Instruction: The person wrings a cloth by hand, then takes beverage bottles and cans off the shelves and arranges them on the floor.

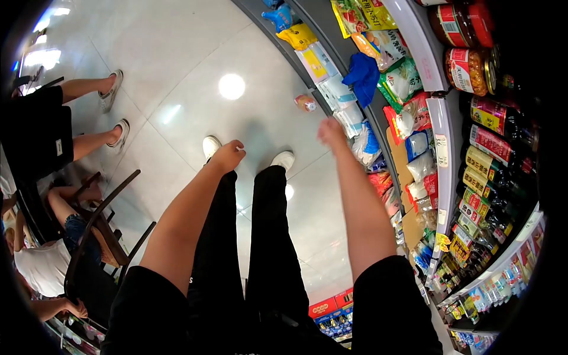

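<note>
My left hand (229, 157) hangs over the floor above my left shoe (211, 145), its fingers curled in and nothing showing in them. Farther right, my right hand (331, 132) is smeared by motion, close to the lower shelf's edge. Just beyond it, a small bottle with an orange-pink label (305, 103) lies on the floor against the shelf base. Nearby on the lower shelves are white packs (336, 93), a bunched blue bag (361, 78) and a white-and-blue bag (368, 145).
Shelves curve along the right, with jars (467, 71), dark bottles (482, 163) and bagged goods (408, 118). At left a person in dark shorts (44, 133) stands near a wooden chair (109, 231); another person in a white top (44, 266) sits. Pale tiles (177, 59) cover the floor.
</note>
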Demonstrator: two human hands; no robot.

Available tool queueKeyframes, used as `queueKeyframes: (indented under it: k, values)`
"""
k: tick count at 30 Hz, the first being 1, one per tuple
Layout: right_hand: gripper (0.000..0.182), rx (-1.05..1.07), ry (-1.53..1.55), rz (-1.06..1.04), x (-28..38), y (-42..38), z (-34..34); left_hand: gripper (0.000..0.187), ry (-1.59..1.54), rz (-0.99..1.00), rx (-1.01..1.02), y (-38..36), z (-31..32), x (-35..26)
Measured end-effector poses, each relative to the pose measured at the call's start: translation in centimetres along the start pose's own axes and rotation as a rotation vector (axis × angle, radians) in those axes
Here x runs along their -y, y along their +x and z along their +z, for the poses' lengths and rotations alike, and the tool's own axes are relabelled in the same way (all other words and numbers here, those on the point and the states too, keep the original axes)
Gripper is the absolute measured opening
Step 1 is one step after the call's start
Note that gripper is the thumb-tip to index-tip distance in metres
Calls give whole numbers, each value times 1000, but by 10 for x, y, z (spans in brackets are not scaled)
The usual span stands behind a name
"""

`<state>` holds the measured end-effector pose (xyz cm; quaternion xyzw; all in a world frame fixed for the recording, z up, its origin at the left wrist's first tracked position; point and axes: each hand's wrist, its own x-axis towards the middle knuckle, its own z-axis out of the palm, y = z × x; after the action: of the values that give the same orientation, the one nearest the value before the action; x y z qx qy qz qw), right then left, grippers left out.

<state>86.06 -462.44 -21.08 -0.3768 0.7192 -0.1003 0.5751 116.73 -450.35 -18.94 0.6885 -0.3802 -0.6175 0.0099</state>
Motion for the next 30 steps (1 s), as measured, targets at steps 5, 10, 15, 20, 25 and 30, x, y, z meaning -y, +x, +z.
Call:
queueKeyframes:
  k: [5,10,15,20,25,30]
  values:
    - [21,334,-795,73,-91,-93,98,34,156,73,-55,-12,3,27]
    - [19,576,-572,-40,-83,-199,161,31,228,2,-61,-52,0,28]
    - [23,620,-580,-147,-10,-228,144,31,329,17,-92,-89,0,31]
    - [23,319,-614,-263,28,-182,68,29,243,94,-122,-144,-2,-10]
    - [20,-33,-393,-265,66,-164,-44,32,166,139,-170,-189,7,-36]
    - [13,-148,-236,-288,31,-164,-103,31,203,177,-135,-216,24,-24]
